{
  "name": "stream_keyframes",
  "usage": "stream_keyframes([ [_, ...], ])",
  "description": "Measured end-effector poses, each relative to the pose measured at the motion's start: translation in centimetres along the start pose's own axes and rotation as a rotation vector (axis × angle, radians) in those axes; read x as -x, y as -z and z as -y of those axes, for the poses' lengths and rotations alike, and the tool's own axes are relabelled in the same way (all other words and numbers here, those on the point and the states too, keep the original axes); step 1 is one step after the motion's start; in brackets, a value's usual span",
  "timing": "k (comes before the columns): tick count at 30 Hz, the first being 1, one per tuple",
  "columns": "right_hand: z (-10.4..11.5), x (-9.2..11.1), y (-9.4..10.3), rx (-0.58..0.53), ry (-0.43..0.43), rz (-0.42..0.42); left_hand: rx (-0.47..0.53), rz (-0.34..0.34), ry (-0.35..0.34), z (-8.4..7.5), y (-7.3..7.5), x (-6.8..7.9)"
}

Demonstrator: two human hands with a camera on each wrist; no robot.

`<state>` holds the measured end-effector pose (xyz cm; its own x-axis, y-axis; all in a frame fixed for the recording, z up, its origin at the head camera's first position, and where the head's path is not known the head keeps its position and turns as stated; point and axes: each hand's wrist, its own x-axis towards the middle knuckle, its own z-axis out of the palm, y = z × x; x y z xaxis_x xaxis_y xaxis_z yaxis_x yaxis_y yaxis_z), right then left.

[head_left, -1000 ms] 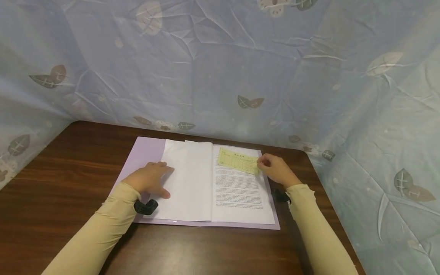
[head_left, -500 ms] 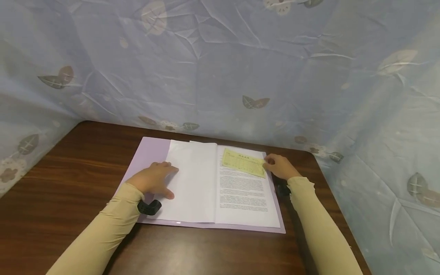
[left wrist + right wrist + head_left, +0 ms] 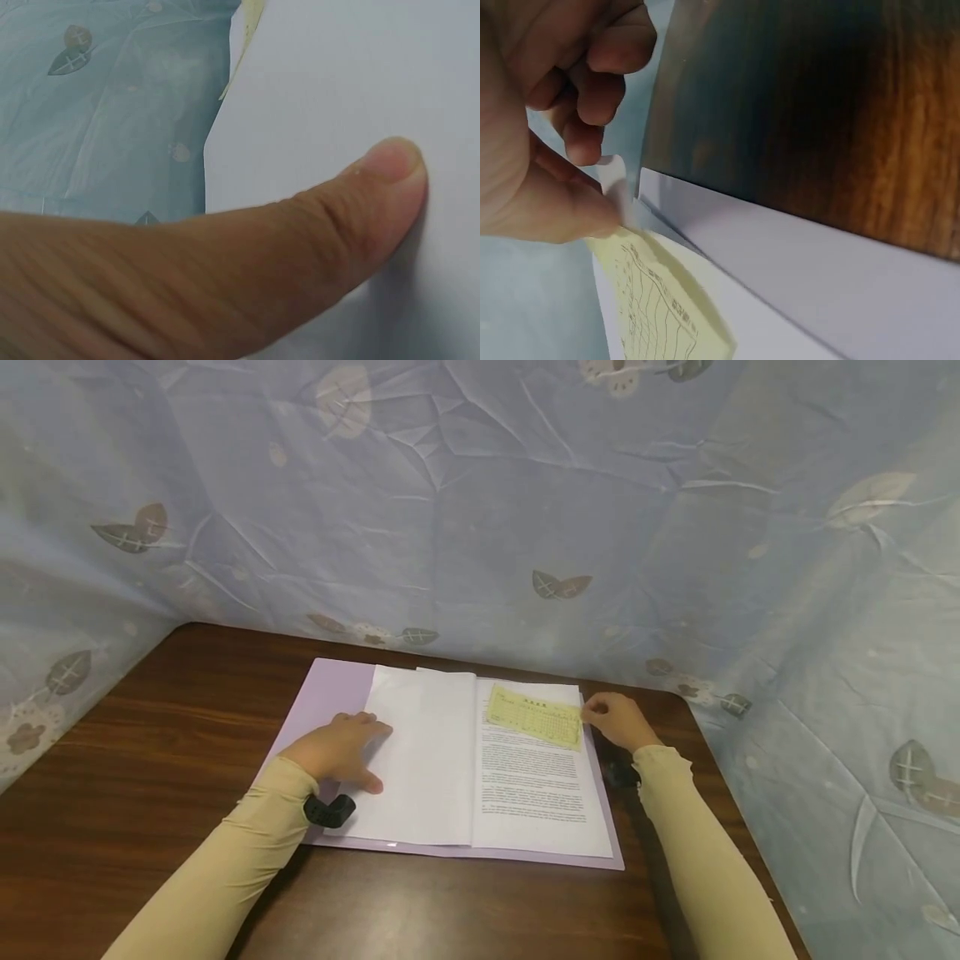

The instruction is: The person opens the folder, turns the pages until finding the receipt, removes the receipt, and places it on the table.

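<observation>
An open pale purple folder (image 3: 330,683) lies on the table, holding white pages. My left hand (image 3: 337,750) rests with spread fingers on the blank left page (image 3: 427,760); its thumb (image 3: 352,210) lies against the white paper in the left wrist view. On the printed right page (image 3: 531,785) lies a yellow printed slip (image 3: 534,714), slightly tilted. My right hand (image 3: 618,720) pinches the slip's right end between thumb and forefinger. In the right wrist view the thumb (image 3: 570,214) meets the slip's edge, and a small white paper flap (image 3: 613,180) shows beside it.
The dark wooden table (image 3: 135,760) extends around the folder. A pale blue leaf-patterned cloth (image 3: 480,527) hangs behind and along both sides. Each wrist wears a black band, such as the left wristband (image 3: 330,812).
The head view has shifted slightly, so everything sits a little further right. Both hands and the yellow slip keep nearly the same places relative to the folder.
</observation>
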<state>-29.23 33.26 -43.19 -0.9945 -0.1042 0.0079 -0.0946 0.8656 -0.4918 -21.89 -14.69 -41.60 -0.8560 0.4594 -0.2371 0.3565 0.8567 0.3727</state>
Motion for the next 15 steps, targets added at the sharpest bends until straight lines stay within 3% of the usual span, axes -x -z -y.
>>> stream_keyframes([
  [7, 0.2, 1.0, 2.0, -0.009, 0.007, -0.068, 0.0, 0.005, -0.002, -0.1, 0.0, 0.0],
  [15, -2.5, 3.6, 5.4, 0.03, -0.019, -0.055, 0.0, 0.011, 0.0, -0.1, 0.2, 0.2],
])
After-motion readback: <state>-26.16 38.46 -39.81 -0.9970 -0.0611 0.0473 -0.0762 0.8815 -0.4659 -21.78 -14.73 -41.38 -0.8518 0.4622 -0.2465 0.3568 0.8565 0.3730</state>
